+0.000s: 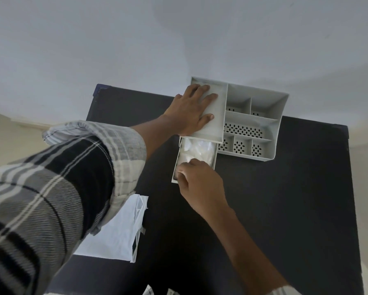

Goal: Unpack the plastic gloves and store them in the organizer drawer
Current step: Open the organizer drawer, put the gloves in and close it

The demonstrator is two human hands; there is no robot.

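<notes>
A grey plastic organizer [278, 116] with several perforated compartments stands at the far side of the black table [285, 209]. Its drawer [214, 159] is pulled out toward me, and clear plastic gloves [198, 149] lie bunched inside it. My left hand [191, 109] rests flat, fingers spread, on the organizer's solid top panel above the drawer. My right hand [200, 182] is at the drawer's front end, fingers curled over its front edge and touching the gloves. The drawer's front wall is mostly hidden by that hand.
An emptied white plastic bag [115, 235] lies flat on the table's near left, partly under my checked sleeve. The table stands against a pale wall. Beige floor shows at both sides.
</notes>
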